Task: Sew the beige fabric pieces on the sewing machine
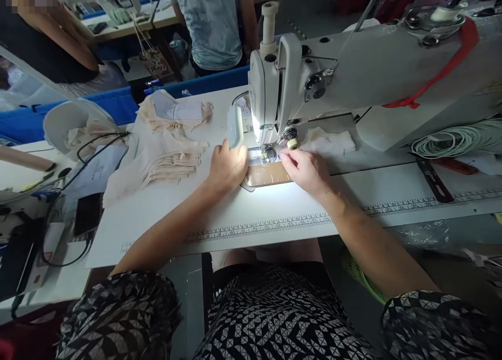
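hands (229, 166) flank a glossy brown strip (269, 175) below a rounded sewing machine (361, 77).

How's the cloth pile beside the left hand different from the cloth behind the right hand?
The cloth pile by the left hand is bigger; the cloth behind the right hand is smaller. The pile shows many layered edges, while the other cloth shows no such stack. Both are pale.
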The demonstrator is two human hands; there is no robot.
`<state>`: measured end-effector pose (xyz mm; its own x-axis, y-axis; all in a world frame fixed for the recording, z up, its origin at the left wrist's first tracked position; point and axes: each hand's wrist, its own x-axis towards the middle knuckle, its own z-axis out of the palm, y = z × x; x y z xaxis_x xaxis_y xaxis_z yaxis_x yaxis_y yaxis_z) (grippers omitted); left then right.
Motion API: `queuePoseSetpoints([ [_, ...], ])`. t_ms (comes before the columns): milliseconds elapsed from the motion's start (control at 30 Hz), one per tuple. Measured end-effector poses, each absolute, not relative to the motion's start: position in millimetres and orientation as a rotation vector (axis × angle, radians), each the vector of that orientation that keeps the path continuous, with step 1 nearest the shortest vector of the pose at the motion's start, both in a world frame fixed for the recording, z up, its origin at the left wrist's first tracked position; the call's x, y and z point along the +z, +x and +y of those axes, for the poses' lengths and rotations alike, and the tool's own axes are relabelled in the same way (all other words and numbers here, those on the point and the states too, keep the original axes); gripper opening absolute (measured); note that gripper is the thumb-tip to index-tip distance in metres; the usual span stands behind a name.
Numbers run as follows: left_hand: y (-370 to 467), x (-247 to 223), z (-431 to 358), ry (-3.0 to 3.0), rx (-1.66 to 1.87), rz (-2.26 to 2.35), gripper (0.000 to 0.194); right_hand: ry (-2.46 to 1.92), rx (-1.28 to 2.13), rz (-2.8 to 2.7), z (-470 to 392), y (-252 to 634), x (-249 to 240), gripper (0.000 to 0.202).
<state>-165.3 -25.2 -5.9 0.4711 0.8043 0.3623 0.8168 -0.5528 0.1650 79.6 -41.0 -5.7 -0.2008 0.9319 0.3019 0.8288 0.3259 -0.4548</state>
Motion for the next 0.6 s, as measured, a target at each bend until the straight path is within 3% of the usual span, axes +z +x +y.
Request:
queuePoseSetpoints([
  [167,-182,12,-20,-2.662,-0.538,-1.807,0.027,-1.381,0.376,-2.201,-46,67,-7,0.025],
  [300,-184,31,-35,-2.873,-0.809,-2.049,0.034,-1.323,0.476,-2.213,-52,55,-6,0.017],
  [467,-175,43,-67,-2.945,-1.077,-2.117,0.032,-1.363,0.508,-2.219,-60,37,1,0.031],
  [600,-174,40,-84,-2.844,-1.238,-2.12,0.026,-1.436,0.455,-2.146,-56,34,4,0.019],
])
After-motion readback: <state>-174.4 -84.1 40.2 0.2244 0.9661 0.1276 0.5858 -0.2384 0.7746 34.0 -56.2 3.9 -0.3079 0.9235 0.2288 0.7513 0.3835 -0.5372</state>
